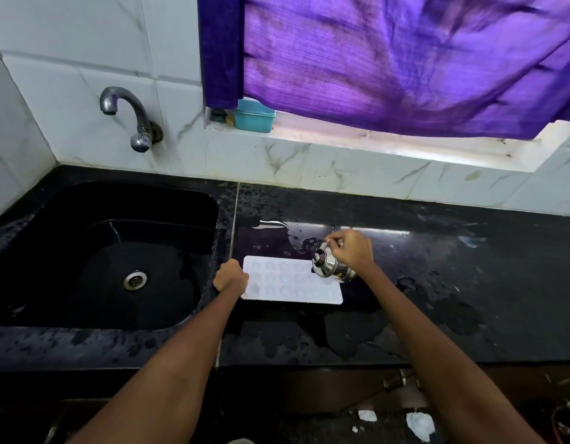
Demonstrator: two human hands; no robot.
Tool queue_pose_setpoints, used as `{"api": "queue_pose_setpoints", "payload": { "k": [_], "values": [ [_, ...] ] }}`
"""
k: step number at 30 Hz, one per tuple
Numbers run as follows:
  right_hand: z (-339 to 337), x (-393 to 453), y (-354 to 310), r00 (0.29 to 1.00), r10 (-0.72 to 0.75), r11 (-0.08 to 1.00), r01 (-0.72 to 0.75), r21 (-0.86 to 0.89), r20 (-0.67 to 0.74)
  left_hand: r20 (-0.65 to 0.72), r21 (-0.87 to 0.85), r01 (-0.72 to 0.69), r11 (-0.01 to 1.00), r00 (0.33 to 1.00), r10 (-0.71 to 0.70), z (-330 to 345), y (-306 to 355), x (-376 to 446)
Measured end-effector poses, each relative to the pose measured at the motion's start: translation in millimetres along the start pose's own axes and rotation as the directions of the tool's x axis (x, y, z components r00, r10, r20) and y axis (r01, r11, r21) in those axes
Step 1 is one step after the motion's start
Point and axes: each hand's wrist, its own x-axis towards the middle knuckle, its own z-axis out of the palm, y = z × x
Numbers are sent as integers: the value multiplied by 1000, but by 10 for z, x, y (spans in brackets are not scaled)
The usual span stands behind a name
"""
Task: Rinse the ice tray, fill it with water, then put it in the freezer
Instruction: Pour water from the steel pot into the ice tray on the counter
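A white ice tray (286, 288) with star-shaped cells lies flat on the wet black counter, just right of the sink. My left hand (230, 277) grips the tray's left edge. My right hand (352, 248) holds a small steel pot (326, 262) tilted over the tray's right end, its mouth turned toward the cells. I cannot tell whether water is coming out.
The black sink (53, 200) takes up the left, with a steel tap (123, 105) on the tiled wall above it. Puddles lie on the counter (469, 283) around the tray. A teal box (254, 118) sits on the window sill under a purple curtain (405, 59).
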Motion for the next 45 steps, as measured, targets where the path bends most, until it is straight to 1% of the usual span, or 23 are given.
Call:
{"api": "queue_pose_setpoints", "payload": {
  "k": [3,7,9,12,15,20,24,32,40,45],
  "values": [
    [20,-4,24,999,30,997,-29,65,-15,2,-4,-1,1000,1000,1,0,0,0],
    [31,12,71,992,124,965,-112,239,-37,10,-6,-3,1000,1000,4,-5,-8,8],
    [13,33,63,986,161,944,-143,297,-37,11,-5,-4,1000,1000,4,-8,-8,10],
    [-20,72,1,989,140,936,-118,330,-43,12,-5,-7,1000,1000,7,-9,-2,12],
    [-26,86,-100,994,98,949,-80,305,-44,15,-3,-6,1000,1000,6,-14,4,11],
    [72,83,-219,1000,17,989,-17,147,0,12,1,-9,1000,1000,9,-21,-1,6],
    [145,67,-229,1000,-11,997,9,75,23,17,1,-12,1000,1000,12,-30,1,5],
    [123,68,-252,1000,-26,997,27,68,-5,11,6,-9,1000,1000,9,-29,8,4],
    [89,68,-294,1000,-22,998,22,53,0,19,-3,-6,1000,1000,6,-28,-2,6],
    [138,50,-271,1000,3,996,-3,90,-3,18,-2,-3,1000,1000,3,-31,2,0]
  ]
}}
